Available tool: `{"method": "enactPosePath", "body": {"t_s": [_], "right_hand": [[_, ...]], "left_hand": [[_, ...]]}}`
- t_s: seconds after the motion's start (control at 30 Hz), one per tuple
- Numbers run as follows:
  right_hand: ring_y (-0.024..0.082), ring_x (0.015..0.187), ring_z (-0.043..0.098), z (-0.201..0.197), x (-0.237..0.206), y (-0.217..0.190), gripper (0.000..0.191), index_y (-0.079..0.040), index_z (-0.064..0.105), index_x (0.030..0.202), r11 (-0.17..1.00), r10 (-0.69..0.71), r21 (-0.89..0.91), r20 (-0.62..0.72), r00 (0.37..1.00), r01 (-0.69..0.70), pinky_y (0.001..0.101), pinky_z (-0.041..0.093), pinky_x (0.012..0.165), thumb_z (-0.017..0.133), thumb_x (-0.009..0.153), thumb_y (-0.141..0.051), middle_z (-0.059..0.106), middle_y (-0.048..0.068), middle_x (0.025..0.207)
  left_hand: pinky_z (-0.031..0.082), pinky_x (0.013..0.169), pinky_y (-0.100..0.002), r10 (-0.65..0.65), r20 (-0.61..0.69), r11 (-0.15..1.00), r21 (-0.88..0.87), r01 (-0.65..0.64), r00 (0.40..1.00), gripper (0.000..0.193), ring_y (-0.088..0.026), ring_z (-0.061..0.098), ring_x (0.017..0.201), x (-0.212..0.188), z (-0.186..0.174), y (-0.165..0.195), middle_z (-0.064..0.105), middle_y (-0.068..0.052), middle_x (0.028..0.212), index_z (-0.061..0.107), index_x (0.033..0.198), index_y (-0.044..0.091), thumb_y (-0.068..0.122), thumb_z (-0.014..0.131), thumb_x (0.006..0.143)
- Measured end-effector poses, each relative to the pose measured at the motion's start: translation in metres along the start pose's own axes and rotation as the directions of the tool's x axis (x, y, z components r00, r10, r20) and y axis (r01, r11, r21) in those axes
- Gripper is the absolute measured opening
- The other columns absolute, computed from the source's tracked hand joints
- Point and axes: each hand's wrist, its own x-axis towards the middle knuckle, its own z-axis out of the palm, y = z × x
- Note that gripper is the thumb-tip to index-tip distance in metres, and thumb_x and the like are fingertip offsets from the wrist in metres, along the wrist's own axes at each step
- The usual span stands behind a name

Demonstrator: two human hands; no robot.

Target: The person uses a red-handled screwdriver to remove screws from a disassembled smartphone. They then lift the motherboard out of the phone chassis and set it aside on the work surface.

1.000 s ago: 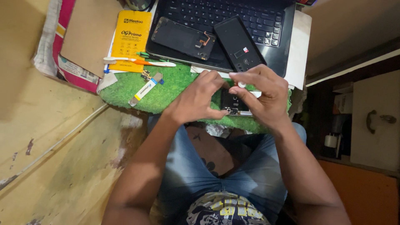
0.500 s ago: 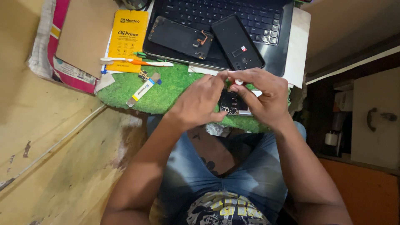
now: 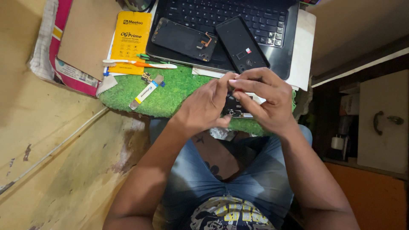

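My left hand (image 3: 204, 106) and my right hand (image 3: 264, 100) meet over a green turf mat (image 3: 170, 91) that lies on my lap. Between them they pinch a small dark phone part (image 3: 235, 108) with circuitry showing; most of it is hidden by my fingers. Just beyond my hands, a black phone back cover (image 3: 184, 39) and a black phone screen (image 3: 241, 44) rest on a laptop's keyboard (image 3: 221, 17).
A flat pry tool (image 3: 147, 91) and a white-and-orange toothbrush (image 3: 140, 64) lie on the mat's left side. A yellow packet (image 3: 130, 40) and a brown board (image 3: 87, 36) sit farther left. A wall runs along the left; a cabinet (image 3: 379, 123) stands on the right.
Both hands have lifted slightly and drawn closer together around the phone part. The view has shifted a little; the other things stay where they were.
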Motion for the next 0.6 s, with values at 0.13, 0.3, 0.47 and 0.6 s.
{"method": "enactPosePath", "body": {"t_s": [0.13, 0.3, 0.47, 0.6], "right_hand": [[0.017, 0.095, 0.07, 0.0088, -0.0049, 0.0054, 0.028, -0.003, 0.074, 0.122, 0.995, 0.089, 0.062, -0.078, 0.993, -0.084, 0.0281, 0.058, 0.081, 0.075, 0.097, 0.006, 0.065, 0.011, 0.11], [0.015, 0.107, 0.071, 0.0052, -0.0078, 0.0077, 0.032, -0.002, 0.064, 0.134, 0.918, 0.209, 0.35, -0.024, 0.978, -0.188, 0.029, 0.061, 0.095, 0.065, 0.103, 0.004, 0.07, 0.012, 0.119], [0.017, 0.104, 0.072, -0.0007, -0.007, 0.0055, 0.027, -0.001, 0.068, 0.131, 0.967, 0.168, 0.19, 0.018, 0.986, -0.168, 0.0295, 0.061, 0.092, 0.06, 0.106, 0.003, 0.072, 0.013, 0.121], [0.016, 0.101, 0.073, 0.0017, -0.0055, 0.0049, 0.028, -0.003, 0.068, 0.132, 0.98, 0.163, 0.113, 0.007, 0.987, -0.163, 0.0276, 0.059, 0.089, 0.065, 0.104, -0.001, 0.072, 0.014, 0.118]], "left_hand": [[0.05, 0.096, -0.048, -0.077, 0.05, 0.997, 0.022, 0.076, 0.996, 0.109, -0.047, 0.06, 0.114, -0.0002, -0.0009, 0.0017, 0.058, -0.028, 0.126, 0.02, 0.15, 0.001, 0.021, 0.09, 0.068], [0.051, 0.094, -0.049, -0.066, 0.051, 0.998, 0.024, 0.065, 0.997, 0.11, -0.046, 0.062, 0.112, -0.0013, -0.0023, 0.0014, 0.061, -0.026, 0.12, 0.019, 0.152, 0.004, 0.022, 0.091, 0.071], [0.052, 0.092, -0.049, -0.068, 0.058, 0.997, -0.016, 0.069, 0.996, 0.115, -0.047, 0.062, 0.111, -0.0016, -0.0029, 0.0007, 0.06, -0.026, 0.12, 0.014, 0.154, 0.003, 0.022, 0.092, 0.07], [0.052, 0.093, -0.05, -0.039, 0.038, 0.999, -0.019, 0.04, 0.999, 0.122, -0.048, 0.063, 0.11, -0.0014, -0.0043, 0.0017, 0.06, -0.028, 0.121, 0.007, 0.157, 0.003, 0.019, 0.091, 0.069]]}}
